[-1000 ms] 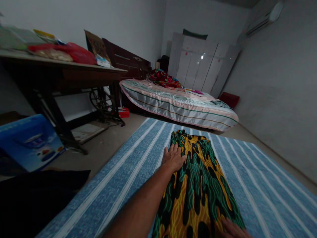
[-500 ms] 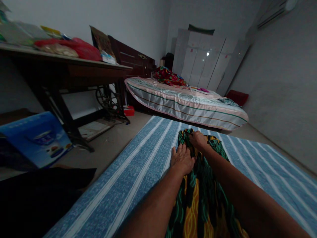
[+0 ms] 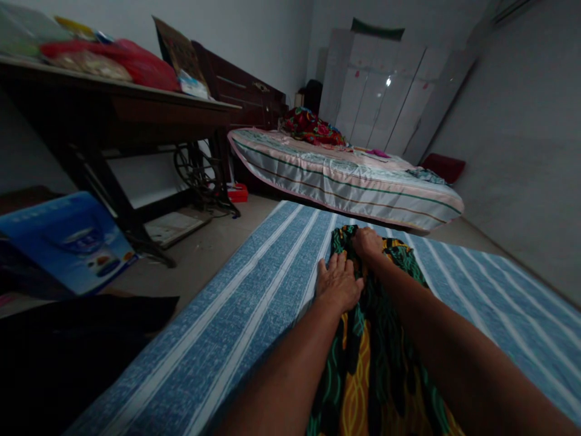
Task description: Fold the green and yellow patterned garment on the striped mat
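Note:
A dark garment (image 3: 358, 375) with a green and yellow wavy pattern lies lengthwise on a blue and white striped sheet (image 3: 245, 290). My left hand (image 3: 339, 281) rests flat on the garment's left side, fingers stretched forward and a little apart. Just beyond it, my right hand (image 3: 367, 242) is closed at the garment's far end, its fingers curled into the cloth. The fingertips of that hand are hidden under it. Both forearms reach over the garment, and the right one covers part of its right side.
Beyond the striped sheet stands a bed (image 3: 345, 181) with a bunched red blanket (image 3: 308, 126). On the left is a treadle table (image 3: 136, 109) with a red plastic bag (image 3: 145, 63) on top. A blue box (image 3: 72, 242) and a black cloth (image 3: 82, 357) lie at lower left.
The camera view has tilted down slightly. My hands keep nearly the same places on the garment, with the left fingers still flat and the right still closed on the cloth.

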### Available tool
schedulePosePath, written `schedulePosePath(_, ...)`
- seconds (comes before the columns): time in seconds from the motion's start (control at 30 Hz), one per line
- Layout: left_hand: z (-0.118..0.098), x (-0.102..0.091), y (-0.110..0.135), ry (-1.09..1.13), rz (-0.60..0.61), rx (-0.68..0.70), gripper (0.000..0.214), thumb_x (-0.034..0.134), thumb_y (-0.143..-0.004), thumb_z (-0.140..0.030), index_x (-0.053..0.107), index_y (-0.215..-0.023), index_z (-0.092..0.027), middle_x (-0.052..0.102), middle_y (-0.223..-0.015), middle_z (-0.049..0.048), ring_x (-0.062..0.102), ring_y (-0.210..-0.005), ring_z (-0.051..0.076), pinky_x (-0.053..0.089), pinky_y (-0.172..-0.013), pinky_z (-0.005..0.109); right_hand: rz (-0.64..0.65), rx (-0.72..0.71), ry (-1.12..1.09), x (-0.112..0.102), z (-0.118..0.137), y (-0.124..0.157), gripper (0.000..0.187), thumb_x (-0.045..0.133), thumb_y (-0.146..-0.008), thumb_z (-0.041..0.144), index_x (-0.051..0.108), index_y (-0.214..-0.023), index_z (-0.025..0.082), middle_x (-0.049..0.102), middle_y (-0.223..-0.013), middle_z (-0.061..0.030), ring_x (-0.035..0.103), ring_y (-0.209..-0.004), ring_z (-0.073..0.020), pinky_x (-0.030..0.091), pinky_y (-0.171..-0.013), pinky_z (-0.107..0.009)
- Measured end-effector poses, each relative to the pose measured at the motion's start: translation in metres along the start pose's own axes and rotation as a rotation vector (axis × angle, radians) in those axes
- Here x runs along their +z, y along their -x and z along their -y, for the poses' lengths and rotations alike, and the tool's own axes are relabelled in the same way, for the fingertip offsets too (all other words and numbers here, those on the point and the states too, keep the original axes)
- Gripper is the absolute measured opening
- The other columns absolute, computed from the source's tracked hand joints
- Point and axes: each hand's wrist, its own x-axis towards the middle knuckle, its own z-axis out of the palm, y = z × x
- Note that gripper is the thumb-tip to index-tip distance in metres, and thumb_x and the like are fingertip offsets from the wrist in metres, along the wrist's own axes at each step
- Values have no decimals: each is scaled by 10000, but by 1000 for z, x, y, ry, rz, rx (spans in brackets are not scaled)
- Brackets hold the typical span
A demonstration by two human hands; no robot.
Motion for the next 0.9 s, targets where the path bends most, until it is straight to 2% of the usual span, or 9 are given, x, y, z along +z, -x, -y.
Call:
schedulePosePath(0.17, -1, -4, -2, 1, 30, -32, 643, 302, -869, -516, 334, -1408, -166, 209, -1528, 115, 101, -1417, 269, 96, -1116, 517, -39, -42, -47, -7, 2, 7, 365, 419, -911, 394, 605, -1095, 141, 591, -1128, -160, 526, -1085, -276, 392, -884, -364)
schedulePosePath(0.27, -1, -7, -3, -6, 43, -28, 643, 300, -872, -503, 345, -1404, -145, 230, -1519, 134, 99, -1416, 281, 88, -1115, 517, -42, -155, -94, -15, 4, 17, 342, 346, -942, 324, 610, -1091, 166, 615, -1111, -129, 545, -1051, -222, 383, -873, -306)
schedulePosePath(0.37, 0, -7, -4, -21, 46, -33, 656, 300, -874, -501, 339, -1407, -122, 235, -1513, 154, 106, -1414, 289, 91, -1115, 512, 14, -288, -146, -17, 5, 29, 288, 396, -921, 247, 629, -1080, 190, 654, -1050, -72, 581, -954, -159, 387, -805, -225)
schedulePosePath(0.43, 1, -6, -6, -31, 37, -47, 670, 302, -872, -522, 333, -1412, -127, 214, -1518, 159, 110, -1412, 302, 98, -1112, 512, 27, -336, -178, -17, 5, 33, 277, 432, -901, 212, 637, -1081, 167, 652, -1066, -61, 576, -961, -141, 375, -801, -196)
schedulePosePath(0.6, 1, -9, -8, -74, 30, -59, 658, 306, -873, -551, 383, -1387, -147, 209, -1517, 171, 122, -1406, 329, 122, -1103, 503, -21, -317, -267, -30, -3, 30, 317, 392, -913, 211, 617, -1125, 139, 644, -1090, -51, 561, -978, -119, 357, -818, -175)
schedulePosePath(0.7, 1, -11, -8, -91, 33, -49, 657, 296, -879, -557, 383, -1387, -149, 217, -1514, 174, 127, -1405, 327, 134, -1099, 496, -34, -235, -298, -46, -23, 32, 310, 390, -899, 238, 648, -1045, 146, 674, -964, -47, 589, -874, -131, 381, -757, -191)
schedulePosePath(0.77, 2, -11, -8, -101, 24, -43, 653, 286, -885, -557, 367, -1395, -157, 228, -1511, 172, 145, -1402, 323, 143, -1095, 491, -26, -175, -303, -56, -45, 45, 294, 401, -877, 240, 673, -953, 156, 680, -869, -39, 599, -810, -140, 389, -714, -202)
schedulePosePath(0.9, 3, -11, -8, -124, -1, -29, 636, 289, -894, -548, 372, -1386, -153, 279, -1492, 176, 193, -1388, 326, 167, -1082, 486, 1, -77, -308, -69, -96, 100, 253, 459, -824, 262, 688, -901, 186, 682, -878, -36, 608, -801, -163, 401, -678, -224)
